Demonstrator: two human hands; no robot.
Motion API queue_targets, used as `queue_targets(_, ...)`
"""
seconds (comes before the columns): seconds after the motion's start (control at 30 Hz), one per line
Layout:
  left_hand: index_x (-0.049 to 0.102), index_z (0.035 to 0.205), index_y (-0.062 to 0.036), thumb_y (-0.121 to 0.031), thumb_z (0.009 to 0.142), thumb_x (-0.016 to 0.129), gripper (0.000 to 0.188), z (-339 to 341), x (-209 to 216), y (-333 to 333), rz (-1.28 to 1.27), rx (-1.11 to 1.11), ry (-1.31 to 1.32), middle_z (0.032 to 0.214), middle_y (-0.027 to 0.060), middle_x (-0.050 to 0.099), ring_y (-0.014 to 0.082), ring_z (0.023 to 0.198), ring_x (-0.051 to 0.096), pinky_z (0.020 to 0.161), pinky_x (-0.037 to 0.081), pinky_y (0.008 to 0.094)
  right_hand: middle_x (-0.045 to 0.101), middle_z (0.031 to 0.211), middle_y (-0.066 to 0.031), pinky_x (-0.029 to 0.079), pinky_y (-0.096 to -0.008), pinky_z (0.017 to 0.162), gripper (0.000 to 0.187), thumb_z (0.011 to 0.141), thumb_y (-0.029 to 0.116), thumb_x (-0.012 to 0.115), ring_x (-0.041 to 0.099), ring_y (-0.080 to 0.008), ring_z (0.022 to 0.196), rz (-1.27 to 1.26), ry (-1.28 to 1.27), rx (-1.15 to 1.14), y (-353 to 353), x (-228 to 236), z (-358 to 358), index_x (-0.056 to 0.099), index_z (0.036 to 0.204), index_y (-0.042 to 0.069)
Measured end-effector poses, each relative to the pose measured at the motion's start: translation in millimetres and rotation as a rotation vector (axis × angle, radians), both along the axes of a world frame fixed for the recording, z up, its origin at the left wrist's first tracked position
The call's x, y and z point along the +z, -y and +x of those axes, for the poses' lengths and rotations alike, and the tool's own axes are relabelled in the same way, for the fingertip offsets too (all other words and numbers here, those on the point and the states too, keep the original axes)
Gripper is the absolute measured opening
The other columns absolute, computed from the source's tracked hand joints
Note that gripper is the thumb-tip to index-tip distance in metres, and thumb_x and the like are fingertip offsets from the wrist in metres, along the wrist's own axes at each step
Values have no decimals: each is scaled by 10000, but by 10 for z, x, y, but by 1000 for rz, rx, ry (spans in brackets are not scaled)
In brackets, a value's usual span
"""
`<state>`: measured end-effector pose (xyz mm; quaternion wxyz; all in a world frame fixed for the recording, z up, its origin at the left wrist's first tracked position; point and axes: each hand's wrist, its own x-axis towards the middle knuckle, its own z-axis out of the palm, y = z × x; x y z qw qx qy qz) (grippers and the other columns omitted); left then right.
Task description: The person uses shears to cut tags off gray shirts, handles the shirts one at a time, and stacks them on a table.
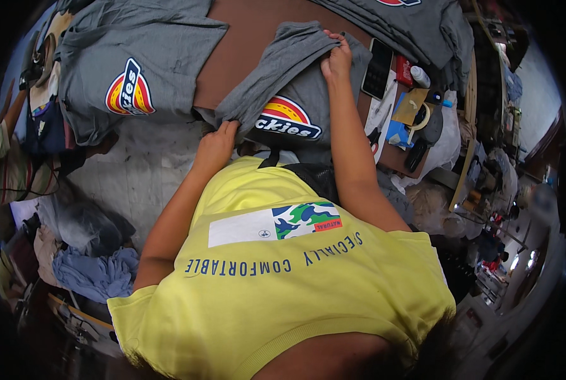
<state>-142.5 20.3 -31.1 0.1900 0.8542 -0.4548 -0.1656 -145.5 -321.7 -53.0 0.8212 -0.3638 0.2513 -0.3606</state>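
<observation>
A grey T-shirt (298,95) with a red, yellow and white printed emblem lies over the near edge of the brown table (238,47). Part of its cloth is turned over in a loose fold above the print. My left hand (218,144) pinches the fold's near left end, close to the table's edge. Farther out, my right hand (338,60) grips the fold's far right end between thumb and fingers. The cloth runs slanted between both hands.
Another printed grey T-shirt (162,60) drapes over the table on the left; more grey cloth (432,31) lies at the far right. Right of my right arm are a phone (378,68), a red box (404,71), a white bottle (420,77), a tape roll (418,118) and scissors (374,137).
</observation>
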Motion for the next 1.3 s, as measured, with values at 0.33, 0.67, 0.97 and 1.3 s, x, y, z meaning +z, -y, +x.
queue_targets(0.33, 563, 804, -76, -166, 780, 522, 101, -59, 127, -9, 163, -1, 352, 862, 73, 458, 241, 838, 461, 675, 400, 340, 574, 1020, -172, 469, -368, 898, 378, 675, -219, 289, 560, -247, 969, -7, -31, 15, 34, -18, -29, 489, 913, -4)
queue_targets(0.67, 492, 697, -38, -148, 699, 695, 231, -127, 606, -404, -429, -191, 319, 831, 97, 484, 265, 828, 498, 698, 418, 366, 574, 1012, -185, 468, -422, 903, 380, 655, -219, 267, 559, -281, 971, 126, 68, -46, 123, -150, -27, 479, 889, -7)
queue_targets(0.97, 498, 710, -10, -11, 678, 699, 203, -136, 560, -471, -508, 3, 52, 872, 137, 530, 314, 806, 559, 673, 476, 331, 583, 975, -181, 487, -432, 875, 326, 678, -205, 290, 576, -266, 934, 166, 39, -134, 63, -29, -19, 484, 839, 2)
queue_targets(1.3, 461, 1020, -51, 24, 771, 595, 293, 353, 353, -642, -1014, 635, -880, 870, 34, 537, 65, 680, 500, 597, 400, 193, 568, 1044, -154, 465, -331, 772, 334, 718, -38, 552, 553, -260, 959, -529, -343, 235, 76, 817, 790, 556, 1048, 14)
